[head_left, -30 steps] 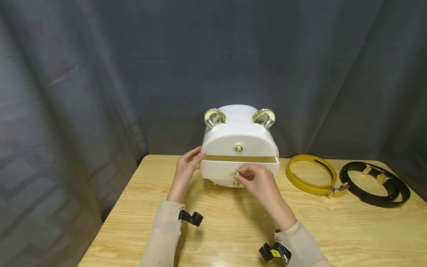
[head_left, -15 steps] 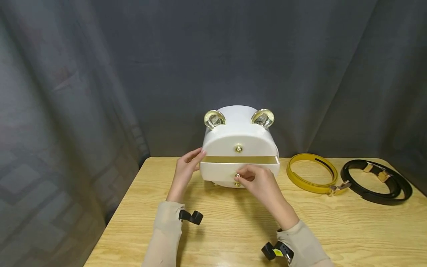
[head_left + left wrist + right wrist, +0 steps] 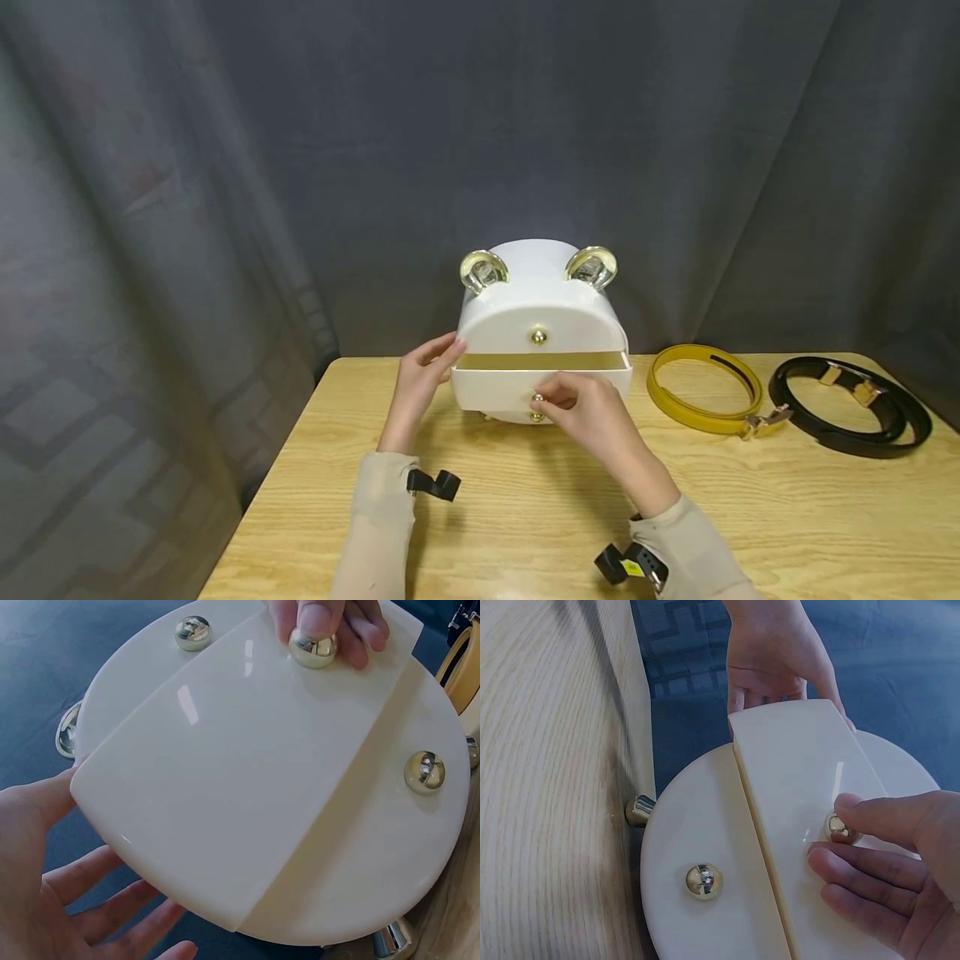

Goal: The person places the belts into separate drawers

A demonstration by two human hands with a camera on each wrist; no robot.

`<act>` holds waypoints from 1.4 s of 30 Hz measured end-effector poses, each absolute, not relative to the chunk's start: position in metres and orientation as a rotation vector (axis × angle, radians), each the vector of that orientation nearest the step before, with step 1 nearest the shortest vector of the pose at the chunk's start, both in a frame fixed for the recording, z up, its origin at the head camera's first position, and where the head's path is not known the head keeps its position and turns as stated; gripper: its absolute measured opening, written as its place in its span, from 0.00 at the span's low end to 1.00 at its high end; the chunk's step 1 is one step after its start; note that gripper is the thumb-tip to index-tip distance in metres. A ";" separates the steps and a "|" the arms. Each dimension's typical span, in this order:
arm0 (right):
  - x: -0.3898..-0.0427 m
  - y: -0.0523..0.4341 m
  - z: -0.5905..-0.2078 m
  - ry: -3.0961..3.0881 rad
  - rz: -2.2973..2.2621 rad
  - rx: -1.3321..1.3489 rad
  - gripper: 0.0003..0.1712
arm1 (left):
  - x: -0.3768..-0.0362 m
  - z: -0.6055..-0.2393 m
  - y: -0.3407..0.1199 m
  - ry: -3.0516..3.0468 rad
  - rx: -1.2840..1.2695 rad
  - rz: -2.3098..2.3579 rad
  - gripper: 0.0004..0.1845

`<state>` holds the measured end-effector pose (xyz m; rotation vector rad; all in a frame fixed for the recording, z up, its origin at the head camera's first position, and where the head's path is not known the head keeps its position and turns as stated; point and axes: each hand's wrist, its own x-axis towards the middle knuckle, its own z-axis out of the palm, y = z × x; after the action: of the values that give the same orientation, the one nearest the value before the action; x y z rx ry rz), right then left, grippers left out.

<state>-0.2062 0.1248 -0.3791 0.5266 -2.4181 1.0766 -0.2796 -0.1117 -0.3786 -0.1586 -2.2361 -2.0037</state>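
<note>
A white rounded box (image 3: 540, 304) with two gold-rimmed ears stands on the wooden table (image 3: 525, 517). Its middle drawer (image 3: 495, 387) is pulled out a short way, leaving a gap under the top drawer. My right hand (image 3: 551, 402) pinches the drawer's gold knob (image 3: 840, 829) between thumb and fingers. The left wrist view shows the same knob (image 3: 313, 646) in that pinch. My left hand (image 3: 442, 350) rests against the box's left side with its fingers straight (image 3: 45, 885). The top and bottom drawers each have a gold knob and sit flush.
A coiled yellow belt (image 3: 705, 392) lies right of the box, and a coiled black belt (image 3: 851, 408) lies further right. A dark curtain hangs behind the table. The table's left edge runs close to my left arm.
The middle drawer has come out slightly further. Both hands keep their places on the knob and the box's side.
</note>
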 end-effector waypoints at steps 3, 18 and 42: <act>-0.205 0.126 -0.378 -2.429 1.073 0.537 0.08 | -0.281 -0.380 -0.111 -2.238 -0.170 -1.984 0.24; -0.202 0.124 -0.376 -2.466 1.070 0.567 0.07 | -0.279 -0.381 -0.114 -2.262 -0.171 -1.957 0.24; -0.196 0.127 -0.372 -2.521 1.023 0.557 0.07 | -0.251 -0.349 -0.108 -2.293 -0.179 -1.966 0.22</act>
<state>-0.1958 0.1274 -0.3716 0.5568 -2.5213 1.0225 -0.2510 -0.1082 -0.3492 -0.1790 -2.2928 -1.9663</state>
